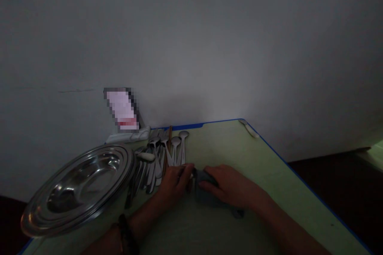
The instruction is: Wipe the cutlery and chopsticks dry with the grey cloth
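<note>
My left hand (176, 181) is closed in a grip in the middle of the table. A thin shiny piece of metal cutlery shows between its fingers; most of it is hidden, so its kind is unclear. Just to the right, my right hand (226, 185) is wrapped around a dark grey cloth (206, 195), held against the end of that piece. Part of the cloth hangs down onto the tabletop. Beyond my left hand lie several metal spoons (176, 143), with forks (157, 132) and brown chopsticks (169, 135) among them.
A stack of shiny oval metal trays (38, 203) stands at the left. A phone (122, 107), pixelated, leans against the wall behind a white object (125, 136). One lone utensil (249, 129) lies at the far right corner of the pale green, blue-edged table (287, 207).
</note>
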`<state>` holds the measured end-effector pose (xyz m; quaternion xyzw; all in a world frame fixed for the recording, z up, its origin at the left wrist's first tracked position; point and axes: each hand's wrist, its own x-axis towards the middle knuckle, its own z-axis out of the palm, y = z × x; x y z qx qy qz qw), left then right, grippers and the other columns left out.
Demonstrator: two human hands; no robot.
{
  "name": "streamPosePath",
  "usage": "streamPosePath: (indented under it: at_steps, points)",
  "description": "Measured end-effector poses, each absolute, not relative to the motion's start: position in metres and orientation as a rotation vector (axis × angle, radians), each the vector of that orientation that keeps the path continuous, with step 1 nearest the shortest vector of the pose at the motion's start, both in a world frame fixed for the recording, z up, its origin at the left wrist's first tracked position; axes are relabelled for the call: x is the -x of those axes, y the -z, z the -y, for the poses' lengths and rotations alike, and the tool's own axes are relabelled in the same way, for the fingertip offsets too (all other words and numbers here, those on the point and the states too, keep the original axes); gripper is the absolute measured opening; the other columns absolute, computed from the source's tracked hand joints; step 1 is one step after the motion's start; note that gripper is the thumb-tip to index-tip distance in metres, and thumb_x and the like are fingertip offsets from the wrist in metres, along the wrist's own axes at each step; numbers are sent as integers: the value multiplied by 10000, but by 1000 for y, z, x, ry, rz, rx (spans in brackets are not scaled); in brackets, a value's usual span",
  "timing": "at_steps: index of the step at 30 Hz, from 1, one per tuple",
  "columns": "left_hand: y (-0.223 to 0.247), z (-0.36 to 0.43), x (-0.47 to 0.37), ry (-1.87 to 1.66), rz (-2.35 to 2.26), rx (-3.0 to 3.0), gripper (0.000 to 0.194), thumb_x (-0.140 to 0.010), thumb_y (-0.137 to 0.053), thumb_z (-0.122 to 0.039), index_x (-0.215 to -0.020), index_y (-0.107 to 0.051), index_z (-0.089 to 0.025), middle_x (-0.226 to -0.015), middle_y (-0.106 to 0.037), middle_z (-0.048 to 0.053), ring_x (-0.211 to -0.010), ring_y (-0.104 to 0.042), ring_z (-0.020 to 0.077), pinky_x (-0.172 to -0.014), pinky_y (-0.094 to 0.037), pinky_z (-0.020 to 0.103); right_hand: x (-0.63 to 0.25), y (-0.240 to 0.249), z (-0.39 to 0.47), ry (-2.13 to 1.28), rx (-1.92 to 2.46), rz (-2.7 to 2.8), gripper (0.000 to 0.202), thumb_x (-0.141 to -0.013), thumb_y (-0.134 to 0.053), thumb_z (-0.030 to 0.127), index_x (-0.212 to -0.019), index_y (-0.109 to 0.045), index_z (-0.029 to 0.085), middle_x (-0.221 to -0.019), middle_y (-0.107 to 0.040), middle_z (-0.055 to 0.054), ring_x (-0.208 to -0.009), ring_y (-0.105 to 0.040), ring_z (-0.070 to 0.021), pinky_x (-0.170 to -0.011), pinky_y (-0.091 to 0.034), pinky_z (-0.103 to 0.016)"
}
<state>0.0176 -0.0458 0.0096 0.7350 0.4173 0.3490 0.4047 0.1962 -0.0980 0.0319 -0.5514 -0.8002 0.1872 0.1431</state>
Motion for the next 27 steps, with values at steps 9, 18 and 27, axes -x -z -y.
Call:
streamPosePath:
  at_steps: [9,18,27]
  points:
    - [-1,36,-18,-1128,-1142,-1475,457,-836,-408,-538,-574,-478,-170,-439,-419,-54,-396,-440,87,-405,-374,182,-227,-42,89,-860,1448,2036,393,-885,-347,501,-776,-543,177,-696,-573,-9,-635,-529,-139,-554,-372,-244]
    - [-7,40,-21,-1081,-946,-1431,370,-749,-561,-522,-884,-486,-185,-560,-472,-79,-372,-409,67,-327,-332,165,-212,-29,85,-919,1375,1847,388,-889,-352,475,-867,-587,168,-800,-622,-33,-750,-565,-174,-667,-426,-286]
    - [-7,42,-20,-1036,-910,-1505,273,-796,-548,-406,-924,-555,-165,-622,-466,-45,-516,-409,87,-448,-322,176,-203,-23,81,-906,1337,1706,369,-881,-378,469,-886,-602,176,-848,-644,-45,-851,-571,-197,-810,-412,-335]
